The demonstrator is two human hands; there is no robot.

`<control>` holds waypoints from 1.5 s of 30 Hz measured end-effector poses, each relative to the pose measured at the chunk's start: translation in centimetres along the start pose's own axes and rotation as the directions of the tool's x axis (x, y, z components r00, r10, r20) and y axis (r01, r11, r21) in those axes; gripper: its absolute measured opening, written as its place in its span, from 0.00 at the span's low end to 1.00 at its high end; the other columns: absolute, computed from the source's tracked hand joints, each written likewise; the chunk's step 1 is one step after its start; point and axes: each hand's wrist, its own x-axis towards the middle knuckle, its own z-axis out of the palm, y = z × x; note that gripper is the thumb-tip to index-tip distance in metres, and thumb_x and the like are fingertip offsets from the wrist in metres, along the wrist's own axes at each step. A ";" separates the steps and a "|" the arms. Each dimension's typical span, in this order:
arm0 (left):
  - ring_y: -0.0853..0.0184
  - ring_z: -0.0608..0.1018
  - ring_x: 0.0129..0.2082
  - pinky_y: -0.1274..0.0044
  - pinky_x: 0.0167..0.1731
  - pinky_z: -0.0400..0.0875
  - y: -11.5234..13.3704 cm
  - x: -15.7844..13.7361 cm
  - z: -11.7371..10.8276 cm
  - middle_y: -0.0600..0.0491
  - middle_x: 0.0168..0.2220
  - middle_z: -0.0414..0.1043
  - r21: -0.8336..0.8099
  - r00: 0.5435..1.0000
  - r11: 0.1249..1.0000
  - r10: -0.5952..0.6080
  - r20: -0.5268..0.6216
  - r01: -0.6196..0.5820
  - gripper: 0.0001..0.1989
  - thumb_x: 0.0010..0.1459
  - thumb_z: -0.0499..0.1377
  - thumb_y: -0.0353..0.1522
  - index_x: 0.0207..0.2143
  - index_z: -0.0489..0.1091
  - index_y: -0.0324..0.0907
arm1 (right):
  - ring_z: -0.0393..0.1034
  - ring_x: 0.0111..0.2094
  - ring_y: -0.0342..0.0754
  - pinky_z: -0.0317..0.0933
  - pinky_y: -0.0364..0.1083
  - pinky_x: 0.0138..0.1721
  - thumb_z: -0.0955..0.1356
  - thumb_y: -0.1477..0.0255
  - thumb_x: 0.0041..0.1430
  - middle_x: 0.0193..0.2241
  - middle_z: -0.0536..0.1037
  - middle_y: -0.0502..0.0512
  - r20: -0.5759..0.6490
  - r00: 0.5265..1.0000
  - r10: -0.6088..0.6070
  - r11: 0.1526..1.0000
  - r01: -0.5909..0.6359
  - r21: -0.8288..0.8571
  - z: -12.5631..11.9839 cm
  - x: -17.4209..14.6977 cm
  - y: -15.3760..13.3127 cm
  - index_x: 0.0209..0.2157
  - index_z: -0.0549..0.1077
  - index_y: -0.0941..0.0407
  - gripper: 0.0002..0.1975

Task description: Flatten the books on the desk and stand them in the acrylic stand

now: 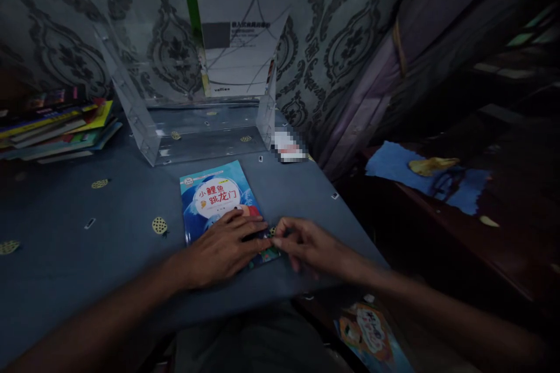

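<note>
A blue picture book (pixel 219 195) with a white circle and red Chinese title lies face up on the table, close to its front edge. My left hand (pixel 223 245) rests flat across the lower half of the cover, fingers stretched toward the right edge. At the book's lower right edge, my right hand (pixel 301 242) is closed in a pinch, thumb and index finger together beside my left fingertips. Exactly how much of the book's edge sits between them is hidden. My left hand covers the lower part of the cover picture.
Behind the book stands a clear acrylic rack (pixel 205 140), with a white-covered book (pixel 245 64) upright at its back. A stack of books (pixel 56 128) lies at left. Another picture book (pixel 371 332) is below the table's edge. A blue cloth (pixel 394 166) lies at right.
</note>
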 end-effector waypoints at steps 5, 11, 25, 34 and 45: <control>0.62 0.71 0.63 0.63 0.66 0.58 0.1 0.0 0.0 0.49 0.60 0.71 0.009 1.000 1.000 -0.019 0.015 0.019 0.17 0.72 0.50 0.35 0.59 0.69 0.48 | 0.77 0.36 0.50 0.71 0.50 0.40 0.63 0.64 0.68 0.35 0.81 0.56 -0.163 0.836 -0.524 0.730 0.343 -0.591 -1.7 4.3 -2.5 0.40 0.72 0.55 0.11; 0.64 0.71 0.63 0.64 0.67 0.57 0.1 -0.3 0.5 0.49 0.62 0.70 0.010 1.000 1.000 -0.019 -0.023 0.019 0.18 0.73 0.49 0.37 0.60 0.68 0.48 | 0.61 0.66 0.55 0.53 0.61 0.68 0.62 0.68 0.71 0.62 0.71 0.66 0.038 0.776 -0.630 0.454 0.407 -0.792 -1.7 12.2 -2.3 0.60 0.69 0.61 0.20; 0.61 0.72 0.61 0.62 0.65 0.59 0.0 0.0 0.3 0.48 0.61 0.71 -0.031 0.999 0.999 -0.020 -0.028 0.019 0.18 0.73 0.48 0.37 0.59 0.69 0.47 | 0.55 0.70 0.53 0.45 0.63 0.70 0.59 0.63 0.73 0.68 0.63 0.61 0.023 0.815 -0.579 0.462 0.352 -0.814 -2.9 14.2 -1.8 0.66 0.63 0.56 0.25; 0.60 0.71 0.62 0.61 0.65 0.59 -0.4 0.0 0.5 0.48 0.61 0.70 -0.002 1.000 1.000 -0.007 -0.009 0.007 0.18 0.73 0.48 0.37 0.60 0.69 0.48 | 0.53 0.70 0.51 0.44 0.62 0.70 0.59 0.64 0.73 0.68 0.63 0.59 0.031 0.816 -0.578 0.456 0.354 -0.816 -3.0 14.1 -1.9 0.66 0.62 0.55 0.24; 0.62 0.72 0.61 0.62 0.65 0.58 -0.7 -0.1 0.4 0.48 0.61 0.71 -0.040 1.000 0.999 0.004 -0.024 -0.005 0.18 0.73 0.48 0.35 0.59 0.71 0.47 | 0.56 0.69 0.50 0.45 0.58 0.70 0.61 0.66 0.71 0.67 0.65 0.58 0.004 0.810 -0.586 0.412 0.302 -0.859 -2.4 14.5 -2.2 0.64 0.65 0.57 0.23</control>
